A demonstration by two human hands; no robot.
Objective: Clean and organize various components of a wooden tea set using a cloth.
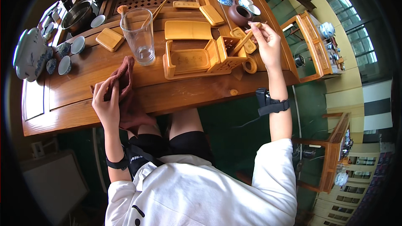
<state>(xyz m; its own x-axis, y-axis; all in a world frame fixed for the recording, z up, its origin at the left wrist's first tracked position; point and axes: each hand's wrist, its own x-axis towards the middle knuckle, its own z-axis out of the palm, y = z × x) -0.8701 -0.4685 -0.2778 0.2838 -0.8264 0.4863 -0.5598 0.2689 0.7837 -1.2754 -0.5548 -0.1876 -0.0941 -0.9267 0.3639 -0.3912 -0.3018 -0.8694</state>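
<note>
Left hand [106,100] grips cloth [130,109] overhanging the table edge [184,103]; right hand [267,44] pinches a stick [244,42]; wood strip [184,90] separates tray [190,73] from edge.

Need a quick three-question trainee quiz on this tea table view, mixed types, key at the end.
1. Which hand holds the reddish-brown cloth?
2. True or false: the tall clear glass stands upright.
3. Pick one. The right hand holds:
a) a dark brown teapot
b) a slim wooden tool
c) a blue-and-white cup

Key: 1. The left hand. 2. True. 3. b.
</note>
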